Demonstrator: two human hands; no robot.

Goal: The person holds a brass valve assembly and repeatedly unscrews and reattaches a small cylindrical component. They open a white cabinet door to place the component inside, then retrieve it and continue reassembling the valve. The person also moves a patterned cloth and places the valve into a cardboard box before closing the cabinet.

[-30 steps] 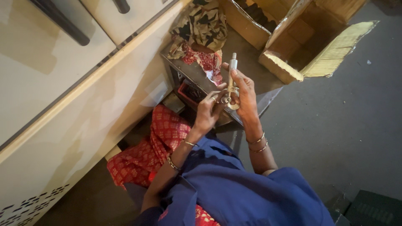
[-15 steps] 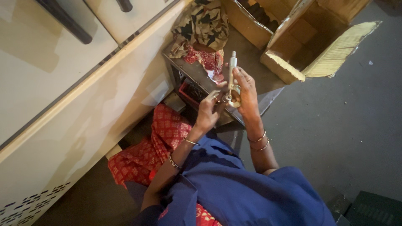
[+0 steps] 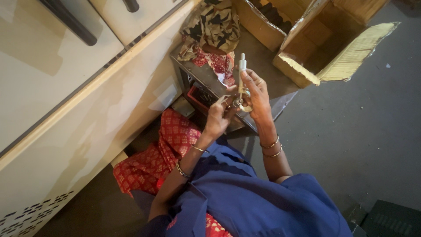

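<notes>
Here, right hand [image 3: 258, 94] gripping slim metal tool [image 3: 241, 81], long axis upright, tip away, left hand [image 3: 219, 116] pinching its base

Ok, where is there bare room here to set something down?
The grey floor right of the right hand, between the open cardboard box and the dark crate, is bare. It is crowded around the metal box: patterned cloth on top, both hands and the metal tool over it.

place: small workshop or factory floor | floor: bare grey concrete floor [image 3: 368, 131] | storage: open corrugated cardboard boxes [image 3: 333, 48] | equipment: metal box-shaped machine housing [image 3: 206, 83], large cream machine panel [image 3: 79, 109] with black handles | work done seated on floor
</notes>
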